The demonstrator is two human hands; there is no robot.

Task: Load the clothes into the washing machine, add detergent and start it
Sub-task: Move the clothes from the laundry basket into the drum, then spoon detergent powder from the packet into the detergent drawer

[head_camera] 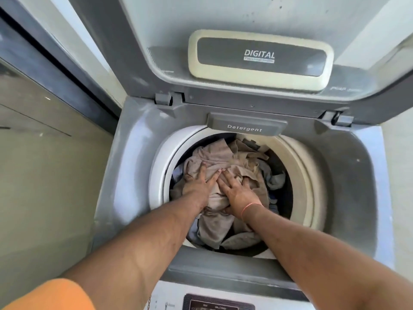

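Observation:
A grey top-loading washing machine [125, 175] stands open below me, its lid [245, 19] tilted up at the back. Beige and blue clothes [214, 227] fill the round drum, inside the white drum rim [299, 175]. My left hand [201, 180] lies flat on the beige cloth, fingers spread. My right hand [237, 191], a thin orange band at its wrist, presses flat on the same cloth beside it, its fingertips meeting those of the left hand. Neither hand grips anything. A closed drawer marked "Detergent" [244, 127] sits at the back edge of the opening.
The control panel [219, 304] shows at the bottom edge, partly cut off. A glass sliding door with a dark frame [55, 70] runs along the left. A pale wall [402, 175] is on the right.

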